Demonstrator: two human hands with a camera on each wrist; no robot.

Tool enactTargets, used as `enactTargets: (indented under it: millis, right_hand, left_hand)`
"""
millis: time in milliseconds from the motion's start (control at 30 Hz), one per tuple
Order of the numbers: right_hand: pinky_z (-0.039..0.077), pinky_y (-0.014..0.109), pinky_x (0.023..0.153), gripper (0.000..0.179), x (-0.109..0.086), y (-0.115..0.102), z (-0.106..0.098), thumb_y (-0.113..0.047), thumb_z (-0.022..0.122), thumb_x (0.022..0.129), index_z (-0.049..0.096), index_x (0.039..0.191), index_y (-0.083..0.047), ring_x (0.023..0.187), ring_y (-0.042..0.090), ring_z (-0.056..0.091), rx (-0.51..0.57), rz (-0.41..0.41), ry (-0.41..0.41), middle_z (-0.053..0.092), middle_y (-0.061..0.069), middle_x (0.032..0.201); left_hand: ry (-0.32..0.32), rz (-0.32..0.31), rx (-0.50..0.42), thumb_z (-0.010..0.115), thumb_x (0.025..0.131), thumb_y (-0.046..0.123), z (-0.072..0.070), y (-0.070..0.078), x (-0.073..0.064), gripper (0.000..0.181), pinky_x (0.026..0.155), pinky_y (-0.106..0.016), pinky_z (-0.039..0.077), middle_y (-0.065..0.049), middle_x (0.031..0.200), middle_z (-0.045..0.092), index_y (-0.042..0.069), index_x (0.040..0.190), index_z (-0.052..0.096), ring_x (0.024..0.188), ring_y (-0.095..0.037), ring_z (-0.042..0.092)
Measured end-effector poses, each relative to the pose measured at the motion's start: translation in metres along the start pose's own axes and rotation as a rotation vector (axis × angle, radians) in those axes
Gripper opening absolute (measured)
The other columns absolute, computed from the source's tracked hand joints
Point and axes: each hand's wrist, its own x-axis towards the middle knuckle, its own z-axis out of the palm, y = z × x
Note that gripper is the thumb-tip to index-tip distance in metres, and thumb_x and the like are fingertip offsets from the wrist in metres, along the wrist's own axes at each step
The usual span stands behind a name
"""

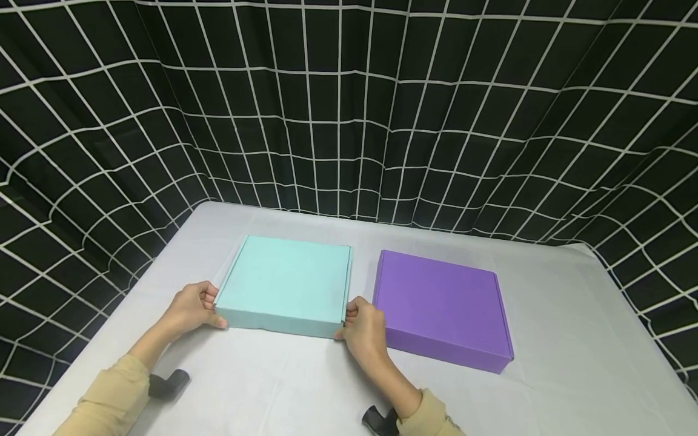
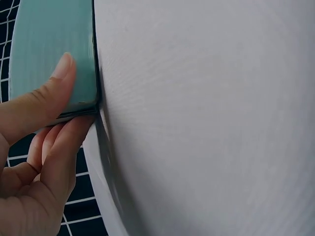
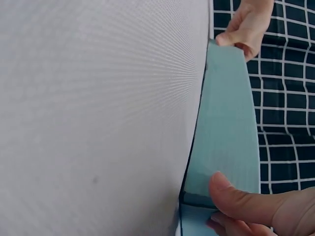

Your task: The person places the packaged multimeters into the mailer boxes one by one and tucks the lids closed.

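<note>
A flat, closed mint-green cardboard box (image 1: 286,278) lies on the white-covered table, left of the middle in the head view. My left hand (image 1: 191,307) grips its near left corner; in the left wrist view the thumb (image 2: 61,81) presses the front wall and the fingers (image 2: 66,150) bend against the side. At the near right corner my right hand (image 1: 366,330) holds it likewise, its thumb (image 3: 236,199) on the front wall in the right wrist view. Close to the right hand's knuckles sits a flat purple cardboard box (image 1: 442,306), also closed and slightly turned.
White cloth covers the table (image 1: 278,381). Black curtains with a white grid (image 1: 349,109) rise behind it and along both sides. Dark wrist-worn pieces (image 1: 170,385) show beside both beige sleeves (image 1: 111,393).
</note>
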Motion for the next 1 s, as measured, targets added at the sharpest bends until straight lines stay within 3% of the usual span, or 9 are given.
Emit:
enactTargets:
  millis: [333,633,1000]
  right_hand:
    - [0.057,0.021,0.053,0.039,-0.0002,0.0002,-0.0011,0.024,0.082,0.047,0.063,0.079,0.013,0.063,0.028,0.071,0.029,-0.013,0.028,0.068,0.022,0.072]
    - [0.057,0.021,0.055,0.04,0.0004,0.002,-0.0001,0.023,0.082,0.047,0.063,0.08,0.013,0.065,0.029,0.071,0.017,0.01,0.018,0.068,0.022,0.073]
    - [0.059,0.026,0.058,0.043,-0.0029,0.0011,-0.0018,0.019,0.085,0.047,0.062,0.083,0.013,0.067,0.029,0.071,0.016,-0.019,0.013,0.068,0.022,0.075]
  left_hand:
    - [0.014,-0.016,0.019,0.088,0.056,0.0,0.0,0.0016,0.0002,0.053,0.066,-0.033,0.057,-0.009,0.077,0.064,-0.011,0.095,0.055,0.067,-0.017,0.061]
    - [0.024,-0.011,-0.009,0.088,0.056,-0.001,0.0028,-0.0006,-0.0011,0.053,0.068,-0.035,0.058,-0.01,0.078,0.066,-0.012,0.096,0.056,0.071,-0.021,0.065]
    - [0.036,-0.02,-0.019,0.088,0.056,0.001,0.0037,-0.0003,-0.0028,0.055,0.071,-0.038,0.059,-0.01,0.079,0.066,-0.012,0.098,0.055,0.072,-0.021,0.065]
